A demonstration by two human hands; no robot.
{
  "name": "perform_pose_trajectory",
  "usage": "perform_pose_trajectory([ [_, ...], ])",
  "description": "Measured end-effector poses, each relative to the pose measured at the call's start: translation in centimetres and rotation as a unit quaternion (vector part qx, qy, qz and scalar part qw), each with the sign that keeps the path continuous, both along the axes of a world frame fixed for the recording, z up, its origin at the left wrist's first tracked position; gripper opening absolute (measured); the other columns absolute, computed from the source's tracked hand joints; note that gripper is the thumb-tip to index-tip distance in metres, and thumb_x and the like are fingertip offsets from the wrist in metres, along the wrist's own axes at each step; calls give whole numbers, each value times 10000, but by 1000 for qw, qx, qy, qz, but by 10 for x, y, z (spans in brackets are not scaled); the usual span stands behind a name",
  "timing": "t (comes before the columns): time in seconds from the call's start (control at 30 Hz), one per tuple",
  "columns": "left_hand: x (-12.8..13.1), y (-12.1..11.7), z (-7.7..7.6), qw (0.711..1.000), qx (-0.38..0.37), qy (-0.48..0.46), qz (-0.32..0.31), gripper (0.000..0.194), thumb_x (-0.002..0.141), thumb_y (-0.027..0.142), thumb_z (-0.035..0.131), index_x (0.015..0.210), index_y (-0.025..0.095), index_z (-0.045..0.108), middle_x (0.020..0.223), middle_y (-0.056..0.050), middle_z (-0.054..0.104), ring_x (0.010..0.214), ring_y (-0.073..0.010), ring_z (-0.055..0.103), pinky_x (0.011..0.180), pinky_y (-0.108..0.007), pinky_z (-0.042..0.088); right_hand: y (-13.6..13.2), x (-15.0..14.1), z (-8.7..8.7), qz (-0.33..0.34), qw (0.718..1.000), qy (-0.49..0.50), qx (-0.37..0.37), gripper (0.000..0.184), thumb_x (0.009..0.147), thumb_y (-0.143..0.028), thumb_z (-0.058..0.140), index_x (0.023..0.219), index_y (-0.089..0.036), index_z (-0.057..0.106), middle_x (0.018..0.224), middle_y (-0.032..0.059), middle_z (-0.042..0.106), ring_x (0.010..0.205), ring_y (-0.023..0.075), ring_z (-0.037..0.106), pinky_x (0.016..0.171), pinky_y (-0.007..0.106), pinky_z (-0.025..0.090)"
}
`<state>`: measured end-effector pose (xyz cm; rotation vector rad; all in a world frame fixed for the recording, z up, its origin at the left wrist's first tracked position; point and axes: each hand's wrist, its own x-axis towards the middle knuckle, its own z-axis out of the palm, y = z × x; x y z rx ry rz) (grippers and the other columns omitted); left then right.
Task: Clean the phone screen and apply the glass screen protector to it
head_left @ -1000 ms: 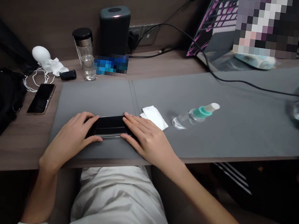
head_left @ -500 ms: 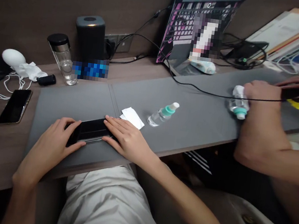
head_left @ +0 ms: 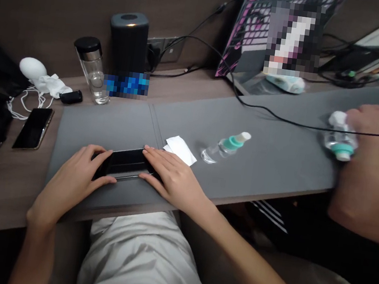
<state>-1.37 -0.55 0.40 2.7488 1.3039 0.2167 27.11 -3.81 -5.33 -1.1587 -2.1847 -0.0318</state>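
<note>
A black smartphone (head_left: 127, 161) lies lengthwise on the grey desk mat (head_left: 108, 119), its dark glossy face up. My left hand (head_left: 78, 174) grips its left end, thumb along the near edge and fingers over the far edge. At the other end my right hand (head_left: 174, 175) has the phone between thumb and fingers, covering that end. Just beyond my right hand lie folded white wipes (head_left: 183, 150). A clear spray bottle (head_left: 222, 147) with a teal collar and white top rests to the right of them.
Another phone (head_left: 33, 128) lies at the left beside white cables. A glass water bottle (head_left: 96, 81) and dark speaker-like cylinder (head_left: 128, 40) stand behind. A black cable (head_left: 270, 113) crosses the mat. At the right, a co-worker's arm (head_left: 372, 184) is near another teal-collared bottle (head_left: 341, 143).
The view has shifted, so the desk things sit further right in the picture. My hands keep their hold on the phone. The co-worker's second hand has mostly left view.
</note>
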Motion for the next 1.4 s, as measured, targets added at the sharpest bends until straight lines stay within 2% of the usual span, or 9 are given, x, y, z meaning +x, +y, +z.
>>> perform_pose_trajectory([
  [0.2,-1,-2,-2,1000,0,-5,2,585,1064,599,556,1513,223,529,1429,-150,605,1258,-340,641,1049,-500,557,-4,3,0,-7,1000,29,-4,743,1068,-383,633,1702,-188,300,1399,186,729,1246,321,731,1051,513,628],
  [0.53,-1,0,-10,1000,4,-15,8,610,1026,607,625,1499,234,528,1358,-151,607,1195,-354,649,991,-536,584,-3,4,-1,-5,998,49,-48,822,1044,-373,680,1725,-252,237,1461,165,695,1314,309,696,1095,514,609],
  [0.6,-1,0,-12,1000,-2,-26,12,615,1017,606,642,1507,251,528,1368,-142,604,1213,-354,639,1008,-537,577,-4,5,3,-3,996,53,-65,868,1039,-391,682,1740,-278,182,1583,162,602,1434,316,613,1152,534,573],
  [0.73,0,-1,-15,999,-12,-39,23,615,1000,589,678,1495,251,543,1389,-131,605,1220,-346,623,1017,-526,565,-15,10,22,-38,992,92,-83,885,1052,-401,649,1748,-319,108,1798,133,248,1623,348,347,1184,581,539],
  [0.77,0,-1,-15,999,-15,-39,24,610,993,581,693,1485,249,552,1392,-128,607,1219,-345,619,1017,-523,561,-18,13,26,-65,991,94,-73,829,1064,-369,629,1742,-330,153,1798,123,251,1620,350,355,1181,585,540],
  [0.83,1,-1,-15,999,-25,-40,25,597,980,560,721,1465,246,569,1398,-122,609,1222,-343,612,1019,-514,553,-24,20,30,-127,989,56,-42,689,1068,-291,617,1693,-326,330,1743,125,391,1574,355,441,1197,597,520],
  [0.97,0,-1,-15,998,-36,-44,21,608,970,552,745,1455,229,571,1398,-118,606,1240,-329,596,1026,-483,538,-27,30,15,-174,984,-30,-16,497,1073,-276,600,1562,-216,529,1519,173,653,1386,384,640,1094,617,587],
  [1.17,-4,0,-17,997,-46,-59,12,637,970,596,729,1460,225,563,1398,-101,605,1270,-311,574,1044,-459,521,-14,32,-8,-204,977,-52,-20,350,1089,-275,564,1408,-162,650,1434,159,718,1177,364,758,893,529,661],
  [1.4,-3,-2,-17,996,-46,-74,8,618,966,571,744,1445,213,585,1372,-101,613,1260,-316,579,1055,-461,510,-8,27,3,-189,979,-53,56,217,1067,-155,565,1198,-189,735,1064,74,836,853,259,790,733,402,614],
])
